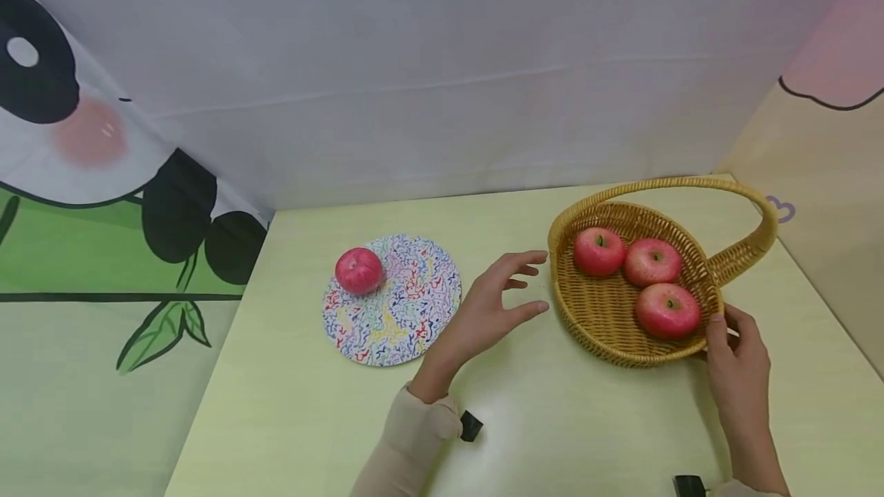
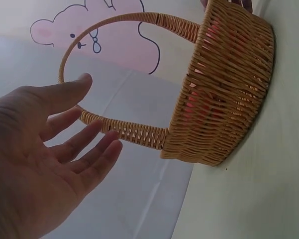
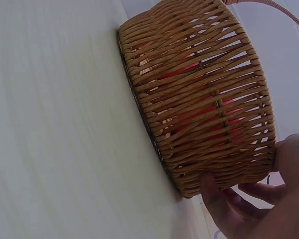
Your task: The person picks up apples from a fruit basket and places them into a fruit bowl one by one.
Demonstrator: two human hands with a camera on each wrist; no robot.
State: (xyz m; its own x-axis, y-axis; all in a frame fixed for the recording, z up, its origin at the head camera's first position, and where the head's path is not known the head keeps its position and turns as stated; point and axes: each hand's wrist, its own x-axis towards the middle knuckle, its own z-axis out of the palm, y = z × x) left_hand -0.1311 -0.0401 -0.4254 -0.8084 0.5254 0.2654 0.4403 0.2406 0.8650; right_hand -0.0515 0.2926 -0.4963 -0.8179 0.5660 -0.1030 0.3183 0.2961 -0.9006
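A brown wicker basket (image 1: 594,328) with a tall arched handle stands on the right of the table, holding three red apples (image 1: 668,311). My right hand (image 1: 740,366) grips the basket's near right rim, thumb at the edge and fingers against the outer wall; the right wrist view shows those fingers (image 3: 216,201) low on the weave. Left of the basket, my left hand (image 1: 493,301) reaches toward its side with fingers spread and thumb apart, holding nothing. In the left wrist view, a gap separates this hand (image 2: 54,154) from the basket's wall.
A round mat (image 1: 407,328) with a multicoloured squiggle pattern lies left of my left hand. One red round fruit (image 1: 359,271), apple-like, sits on its upper left part. White cloth (image 1: 428,98) hangs behind the pale table (image 1: 276,405), and printed cartoon sheets flank both sides.
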